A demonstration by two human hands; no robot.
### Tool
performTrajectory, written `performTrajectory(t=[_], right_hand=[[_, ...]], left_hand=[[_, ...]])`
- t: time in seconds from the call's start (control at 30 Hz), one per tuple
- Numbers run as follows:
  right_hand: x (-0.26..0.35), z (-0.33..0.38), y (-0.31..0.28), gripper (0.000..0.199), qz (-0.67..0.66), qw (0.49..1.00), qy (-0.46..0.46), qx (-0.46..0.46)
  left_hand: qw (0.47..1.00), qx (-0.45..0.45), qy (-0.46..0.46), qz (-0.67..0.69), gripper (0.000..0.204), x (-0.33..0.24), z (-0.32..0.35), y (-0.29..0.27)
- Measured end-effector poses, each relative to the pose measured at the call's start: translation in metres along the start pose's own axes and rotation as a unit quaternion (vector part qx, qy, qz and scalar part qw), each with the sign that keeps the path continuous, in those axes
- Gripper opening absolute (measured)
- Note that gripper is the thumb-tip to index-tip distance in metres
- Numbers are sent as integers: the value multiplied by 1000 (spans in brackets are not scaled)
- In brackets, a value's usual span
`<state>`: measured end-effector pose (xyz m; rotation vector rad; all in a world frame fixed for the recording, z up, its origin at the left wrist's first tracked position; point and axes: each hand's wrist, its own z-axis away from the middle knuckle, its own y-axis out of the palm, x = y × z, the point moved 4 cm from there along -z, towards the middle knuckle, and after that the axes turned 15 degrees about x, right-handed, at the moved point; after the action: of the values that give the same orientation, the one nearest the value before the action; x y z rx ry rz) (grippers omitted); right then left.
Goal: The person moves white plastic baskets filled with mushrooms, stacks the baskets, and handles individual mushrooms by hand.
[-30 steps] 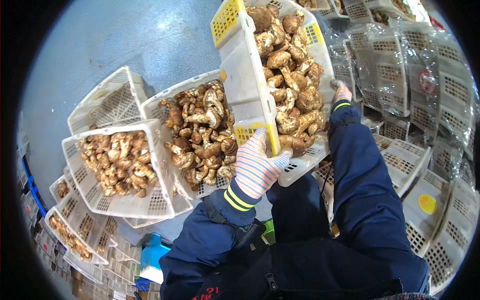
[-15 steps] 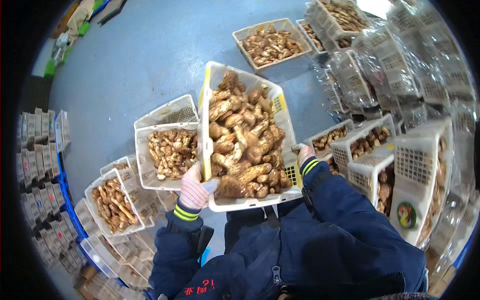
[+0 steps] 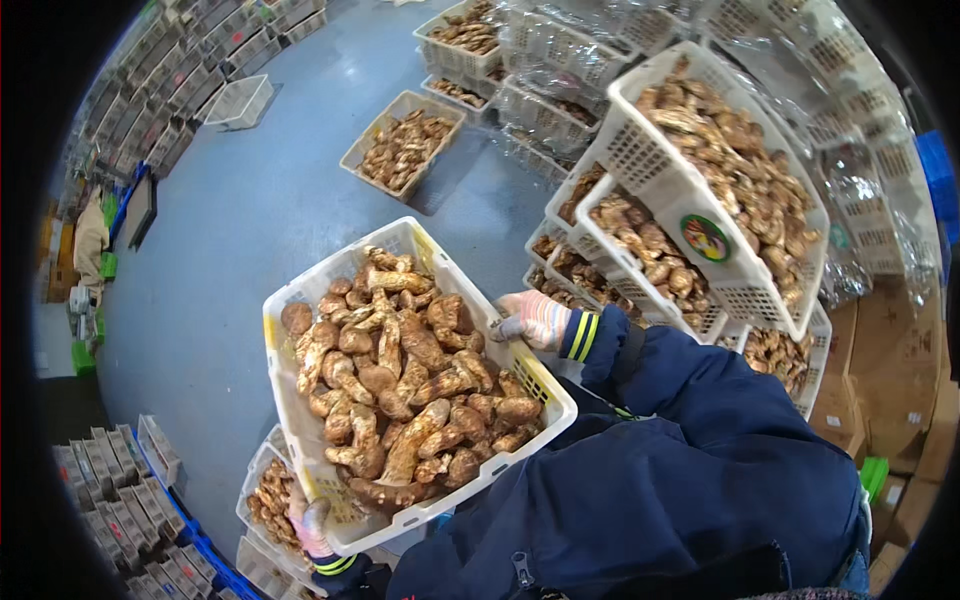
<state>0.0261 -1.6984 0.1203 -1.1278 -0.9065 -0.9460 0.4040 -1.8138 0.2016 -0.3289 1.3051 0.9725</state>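
Note:
A white plastic crate (image 3: 430,502) full of brown mushrooms (image 3: 405,365) is held tilted in front of my body. My left hand (image 3: 313,525), in a striped knit glove, grips the crate's near left side, its fingers partly hidden. On the far right side, my gloved right hand (image 3: 538,318) closes around the rim. The mushrooms are thick-stemmed and piled loosely, with bare crate wall showing above them. Partly beneath the crate's left side, a lower crate (image 3: 248,500) of smaller mushrooms stands near my left hand.
Stacked crates of mushrooms (image 3: 715,270) rise close to my right arm. Beyond them are plastic-wrapped crates (image 3: 560,55) and cardboard boxes (image 3: 890,370). A single mushroom crate (image 3: 402,145) sits on the blue floor (image 3: 210,250). More crates (image 3: 130,500) line the lower left.
My view and body have turned to the right. Both hands still hold the crate, which now sits lower and further left in view, rotated, with the right-hand stacks closer.

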Motion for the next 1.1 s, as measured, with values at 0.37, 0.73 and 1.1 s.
performTrajectory(t=[0.37,0.73,1.1], right_hand=[[228,183,-85,27,-76,952,-63,-289],[300,471,-97,25,197,700,-335,-600],[281,752,-86,43,-172,651,-312,-670]], left_hand=[[972,153,170,-46,58,-140,39,120],[863,470,178,44,57,-186,48,398],[759,646,48,68,55,-116,104,699]])
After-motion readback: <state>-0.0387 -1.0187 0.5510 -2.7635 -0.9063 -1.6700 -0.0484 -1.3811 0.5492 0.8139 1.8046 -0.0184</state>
